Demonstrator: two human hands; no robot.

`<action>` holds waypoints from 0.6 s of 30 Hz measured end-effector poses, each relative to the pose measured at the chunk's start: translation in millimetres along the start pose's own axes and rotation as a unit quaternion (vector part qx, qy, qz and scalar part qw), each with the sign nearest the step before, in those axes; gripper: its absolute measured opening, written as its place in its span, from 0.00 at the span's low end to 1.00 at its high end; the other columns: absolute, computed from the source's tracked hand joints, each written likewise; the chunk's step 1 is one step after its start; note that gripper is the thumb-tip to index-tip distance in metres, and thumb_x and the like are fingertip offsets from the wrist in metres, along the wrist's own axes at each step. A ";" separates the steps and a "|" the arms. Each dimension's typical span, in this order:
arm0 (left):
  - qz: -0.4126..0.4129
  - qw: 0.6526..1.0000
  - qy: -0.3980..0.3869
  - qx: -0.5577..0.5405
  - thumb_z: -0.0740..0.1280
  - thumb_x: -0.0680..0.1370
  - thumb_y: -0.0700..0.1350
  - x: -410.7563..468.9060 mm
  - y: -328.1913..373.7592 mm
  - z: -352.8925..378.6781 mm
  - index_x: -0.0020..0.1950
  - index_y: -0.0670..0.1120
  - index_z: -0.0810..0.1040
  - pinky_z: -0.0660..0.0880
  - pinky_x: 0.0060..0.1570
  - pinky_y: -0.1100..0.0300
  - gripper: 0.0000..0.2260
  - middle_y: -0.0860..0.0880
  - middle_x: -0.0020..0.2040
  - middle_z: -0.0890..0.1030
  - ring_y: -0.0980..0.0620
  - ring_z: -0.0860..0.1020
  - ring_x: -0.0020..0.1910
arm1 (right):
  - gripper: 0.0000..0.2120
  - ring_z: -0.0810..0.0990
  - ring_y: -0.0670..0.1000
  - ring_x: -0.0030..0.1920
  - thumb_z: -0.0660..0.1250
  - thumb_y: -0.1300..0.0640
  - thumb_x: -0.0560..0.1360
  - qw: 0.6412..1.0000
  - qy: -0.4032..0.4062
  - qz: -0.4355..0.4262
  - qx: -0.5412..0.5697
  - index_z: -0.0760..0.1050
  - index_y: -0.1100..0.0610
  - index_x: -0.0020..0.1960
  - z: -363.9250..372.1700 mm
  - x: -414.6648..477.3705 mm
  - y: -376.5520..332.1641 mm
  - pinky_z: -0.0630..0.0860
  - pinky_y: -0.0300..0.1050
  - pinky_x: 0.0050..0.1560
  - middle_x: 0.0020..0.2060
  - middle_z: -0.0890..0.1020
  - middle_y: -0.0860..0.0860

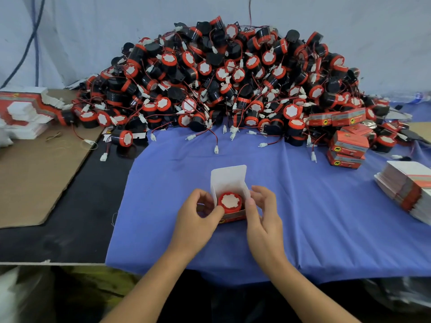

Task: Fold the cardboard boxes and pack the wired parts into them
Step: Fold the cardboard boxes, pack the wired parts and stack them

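A small cardboard box [229, 180] sits on the blue cloth [314, 217] in front of the heap of wired parts [221, 78], apart from the heap's near edge and roughly in line with its middle. The box is open on top. Its white lid flap stands up on the side facing the heap, and its orange printed front faces the person. Inside lies one wired part [230, 202] — red rim and white disc facing up; its wire cannot be seen.

The left hand [200, 213] grips the box's left side, fingers curled and thumb pressed at the near left corner. The right hand [263, 215] holds the right side, thumb laid along the side wall and fingers curled round the side flap.

Several closed boxes [347, 145] lie piled at the right foot of the heap. Further right of the heap, and nearer the person, is a stack of flat box blanks [405, 185]. Left of the heap, another pile of blanks [23, 110] lies by a sheet of brown cardboard [35, 183] on the black tabletop [77, 224].
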State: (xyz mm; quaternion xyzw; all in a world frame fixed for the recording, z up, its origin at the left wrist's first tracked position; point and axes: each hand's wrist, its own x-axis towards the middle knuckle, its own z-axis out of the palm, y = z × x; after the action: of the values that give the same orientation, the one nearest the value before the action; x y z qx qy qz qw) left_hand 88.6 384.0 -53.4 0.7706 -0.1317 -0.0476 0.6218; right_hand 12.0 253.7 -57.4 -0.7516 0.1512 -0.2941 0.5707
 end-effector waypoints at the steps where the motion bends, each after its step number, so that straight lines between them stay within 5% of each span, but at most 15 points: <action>1: 0.022 1.000 -0.014 -0.008 0.70 0.73 0.54 -3.6 -3.7 -2.6 0.43 0.53 0.76 0.75 0.41 0.67 0.07 0.57 0.42 0.82 0.57 0.80 0.42 | 0.08 0.82 0.41 0.54 0.59 0.46 0.82 1.000 0.008 0.008 0.006 0.74 0.40 0.58 -1.6 1.7 0.8 0.72 0.29 0.49 0.53 0.83 0.38; 4: 0.043 0.999 -0.022 -0.019 0.63 0.79 0.59 -7.1 -11.7 -8.0 0.46 0.56 0.78 0.79 0.47 0.54 0.09 0.55 0.43 0.83 0.52 0.81 0.44 | 0.11 0.83 0.43 0.51 0.59 0.56 0.85 0.999 0.004 0.024 0.029 0.80 0.47 0.54 -4.3 6.4 6.7 0.74 0.32 0.49 0.48 0.85 0.43; 9: 0.070 0.997 0.031 0.027 0.74 0.78 0.44 -2.2 -15.7 -5.4 0.45 0.57 0.80 0.75 0.46 0.67 0.08 0.58 0.45 0.83 0.58 0.82 0.46 | 0.17 0.83 0.45 0.53 0.66 0.68 0.79 1.000 -0.017 -0.008 0.007 0.84 0.47 0.48 -3.6 7.9 12.9 0.79 0.41 0.49 0.50 0.82 0.42; 12: 0.016 0.999 0.030 -0.041 0.76 0.76 0.40 -0.8 -14.8 -4.8 0.54 0.58 0.76 0.79 0.50 0.61 0.16 0.57 0.52 0.82 0.56 0.82 0.53 | 0.17 0.84 0.46 0.51 0.68 0.61 0.74 0.999 -0.027 0.013 0.025 0.80 0.40 0.53 -2.7 7.8 12.7 0.79 0.40 0.48 0.49 0.80 0.40; 15: -0.007 0.996 -0.012 -0.084 0.74 0.77 0.38 2.1 -12.7 -8.9 0.69 0.63 0.71 0.77 0.49 0.68 0.28 0.61 0.62 0.78 0.61 0.79 0.55 | 0.31 0.81 0.43 0.47 0.68 0.56 0.69 0.998 -0.036 0.043 0.034 0.69 0.34 0.69 -5.6 9.9 16.4 0.79 0.37 0.47 0.47 0.77 0.37; 18: 0.018 0.995 -0.044 -0.083 0.71 0.79 0.36 2.2 -11.9 -10.9 0.62 0.59 0.80 0.76 0.47 0.70 0.19 0.59 0.57 0.83 0.62 0.81 0.53 | 0.31 0.77 0.42 0.42 0.66 0.56 0.68 0.998 -0.058 0.034 0.022 0.73 0.32 0.67 -7.0 11.2 17.9 0.77 0.35 0.46 0.47 0.72 0.42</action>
State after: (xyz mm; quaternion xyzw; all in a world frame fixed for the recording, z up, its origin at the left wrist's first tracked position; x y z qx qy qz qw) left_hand 95.1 396.1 -62.4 0.7108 -0.1685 -0.0812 0.6780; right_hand 18.5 236.5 -70.1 -0.7489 0.1371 -0.2338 0.6047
